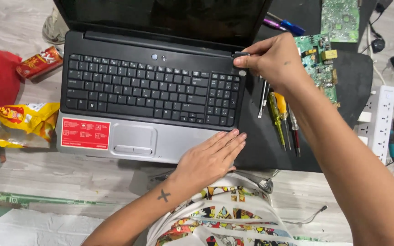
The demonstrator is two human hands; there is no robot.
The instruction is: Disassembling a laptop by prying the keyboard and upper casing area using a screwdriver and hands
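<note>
— Nearest us, what do we see?
— Our left hand (213, 157) lies flat, fingers released, on the silver palm rest of the open black laptop (151, 86), which sits on a dark mat (343, 77).
— And around it?
— Screwdrivers (281, 120) lie just right; snack packets (19, 123) left.
— Farther back?
— Our right hand (272, 59) pinches a small dark piece (240, 55) at the laptop's hinge corner, beside a green circuit board (322, 64).
</note>
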